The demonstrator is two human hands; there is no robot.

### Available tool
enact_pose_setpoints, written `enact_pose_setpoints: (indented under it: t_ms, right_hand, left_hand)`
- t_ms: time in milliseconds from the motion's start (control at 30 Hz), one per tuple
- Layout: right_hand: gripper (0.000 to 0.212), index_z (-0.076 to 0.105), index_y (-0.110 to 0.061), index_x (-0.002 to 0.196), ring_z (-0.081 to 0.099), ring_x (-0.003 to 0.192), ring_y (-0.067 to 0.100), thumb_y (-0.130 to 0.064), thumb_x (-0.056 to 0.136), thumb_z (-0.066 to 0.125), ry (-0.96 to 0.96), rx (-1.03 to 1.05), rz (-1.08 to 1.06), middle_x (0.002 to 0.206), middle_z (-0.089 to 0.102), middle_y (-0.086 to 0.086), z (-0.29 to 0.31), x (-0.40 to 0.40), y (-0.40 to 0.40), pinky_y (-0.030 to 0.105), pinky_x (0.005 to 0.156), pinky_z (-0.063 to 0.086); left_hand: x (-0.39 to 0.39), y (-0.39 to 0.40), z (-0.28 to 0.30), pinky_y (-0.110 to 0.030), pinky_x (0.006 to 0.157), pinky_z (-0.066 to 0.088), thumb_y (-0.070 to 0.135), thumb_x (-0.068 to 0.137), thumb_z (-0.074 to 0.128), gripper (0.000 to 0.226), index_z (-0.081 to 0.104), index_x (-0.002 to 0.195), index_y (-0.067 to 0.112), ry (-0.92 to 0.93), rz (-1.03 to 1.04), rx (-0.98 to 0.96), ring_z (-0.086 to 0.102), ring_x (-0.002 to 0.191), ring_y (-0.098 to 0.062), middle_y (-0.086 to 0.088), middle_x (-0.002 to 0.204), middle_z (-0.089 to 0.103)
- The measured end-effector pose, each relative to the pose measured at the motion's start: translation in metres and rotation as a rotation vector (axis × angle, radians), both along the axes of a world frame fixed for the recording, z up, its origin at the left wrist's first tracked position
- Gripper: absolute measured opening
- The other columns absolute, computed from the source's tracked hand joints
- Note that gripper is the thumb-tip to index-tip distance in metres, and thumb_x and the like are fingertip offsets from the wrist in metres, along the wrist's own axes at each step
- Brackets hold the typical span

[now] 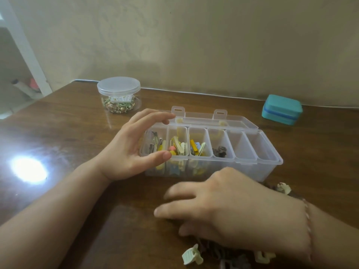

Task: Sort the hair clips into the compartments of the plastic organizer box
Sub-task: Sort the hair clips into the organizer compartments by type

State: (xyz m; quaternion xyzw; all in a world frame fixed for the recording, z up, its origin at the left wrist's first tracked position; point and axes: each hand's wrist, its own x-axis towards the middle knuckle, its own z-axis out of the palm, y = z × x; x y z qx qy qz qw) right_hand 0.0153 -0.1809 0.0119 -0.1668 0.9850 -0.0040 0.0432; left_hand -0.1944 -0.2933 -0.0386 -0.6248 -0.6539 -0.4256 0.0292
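Observation:
The clear plastic organizer box [271, 168] lies open on the table, its lid folded back. Its three left compartments hold mixed metal, yellow, pink and blue clips; the fourth holds small dark claw clips [220, 151]; the two right ones look empty. My left hand [134, 146] cups the box's left end, thumb on the front wall, fingers arched over the back corner. My right hand [229, 208] hovers palm down, blurred, fingers spread over a pile of loose clips. A pale green claw clip [192, 254] and dark clips [223, 253] show beneath it. Whether it holds anything is hidden.
A round clear jar [118, 94] with a lid and gold trinkets stands at the back left. A teal case [281, 109] sits at the back right. More pale clips [284, 188] lie right of the box. A bright light glare [29, 168] marks the wooden table.

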Motion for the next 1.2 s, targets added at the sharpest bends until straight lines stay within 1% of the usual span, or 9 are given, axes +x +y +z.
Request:
enact_pose_setpoints:
  t_ms: [200,300,400,533,667,767,867,933,1200]
  right_hand:
    - [0.025,0.063,-0.037,0.116,0.065,0.08,0.007,-0.038,0.093,0.057,0.141,-0.044,0.016,0.104,0.068,-0.014,0.008,-0.001,0.01,0.033,0.063,0.055]
    - [0.025,0.068,-0.029,0.11,0.055,0.068,-0.018,-0.035,0.086,0.067,0.418,-0.329,-0.154,0.08,0.06,-0.029,0.025,0.002,0.032,0.004,0.059,0.042]
    - [0.023,0.068,-0.028,0.107,0.052,0.066,-0.021,-0.037,0.086,0.068,0.647,-0.41,-0.372,0.084,0.062,-0.027,0.031,-0.003,0.052,0.002,0.057,0.036]
    - [0.03,0.065,-0.037,0.11,0.048,0.06,-0.014,-0.049,0.083,0.062,0.543,-0.303,-0.596,0.098,0.068,-0.021,0.021,-0.01,0.069,0.026,0.069,0.046]
    - [0.012,0.07,-0.034,0.095,0.052,0.058,-0.017,-0.039,0.084,0.07,0.555,-0.37,-0.457,0.075,0.064,-0.032,0.044,0.003,0.065,0.003,0.055,0.034]
    - [0.022,0.067,-0.038,0.097,0.053,0.065,-0.02,-0.051,0.081,0.064,0.214,-0.217,-0.252,0.076,0.057,-0.04,0.052,0.013,0.045,0.001,0.053,0.038]
    - [0.028,0.051,-0.047,0.111,0.055,0.087,-0.008,-0.058,0.085,0.055,-0.024,-0.025,-0.177,0.097,0.061,-0.027,0.035,0.016,0.031,0.017,0.075,0.046]
    - [0.023,0.049,-0.046,0.111,0.054,0.091,-0.002,-0.055,0.089,0.052,-0.101,0.018,-0.153,0.099,0.06,-0.021,0.03,0.016,0.024,0.026,0.079,0.049]
    - [0.02,0.058,-0.036,0.107,0.057,0.097,0.013,-0.038,0.095,0.042,-0.019,0.108,-0.092,0.103,0.063,-0.011,0.016,0.008,0.016,0.035,0.079,0.05]
  left_hand:
    - [0.0,-0.001,0.0,-0.031,0.104,0.04,0.048,0.081,0.064,0.066,0.053,0.138,0.015,-0.009,0.003,-0.007,0.051,0.125,-0.023,-0.001,0.125,0.057]
    - [0.0,-0.001,0.0,-0.031,0.105,0.039,0.048,0.081,0.065,0.066,0.053,0.138,0.016,-0.016,0.0,-0.009,0.051,0.126,-0.023,0.0,0.126,0.056]
    - [0.001,-0.001,0.0,-0.033,0.105,0.039,0.049,0.081,0.064,0.066,0.053,0.138,0.016,-0.021,0.005,-0.013,0.05,0.127,-0.024,-0.001,0.127,0.057]
    - [0.001,-0.001,0.001,-0.033,0.106,0.039,0.048,0.081,0.064,0.065,0.053,0.138,0.017,-0.017,0.005,-0.013,0.05,0.127,-0.023,0.0,0.127,0.057]
    - [0.001,-0.001,0.001,-0.033,0.105,0.039,0.048,0.081,0.064,0.066,0.053,0.138,0.016,-0.023,0.007,-0.019,0.051,0.127,-0.024,-0.001,0.127,0.057]
    - [0.001,-0.001,0.001,-0.033,0.105,0.04,0.047,0.081,0.064,0.067,0.052,0.138,0.015,-0.026,0.004,-0.018,0.051,0.126,-0.024,-0.002,0.127,0.057]
    - [0.001,-0.001,0.001,-0.033,0.105,0.039,0.047,0.081,0.064,0.067,0.053,0.138,0.013,-0.017,0.0,-0.014,0.052,0.125,-0.025,-0.003,0.126,0.057]
    - [0.002,-0.001,0.001,-0.032,0.104,0.039,0.047,0.081,0.064,0.067,0.053,0.138,0.013,-0.015,0.001,-0.015,0.052,0.125,-0.025,-0.003,0.125,0.057]
    - [0.001,-0.001,0.001,-0.03,0.105,0.039,0.049,0.081,0.064,0.067,0.053,0.138,0.016,-0.027,0.002,-0.022,0.051,0.127,-0.023,0.001,0.128,0.057]
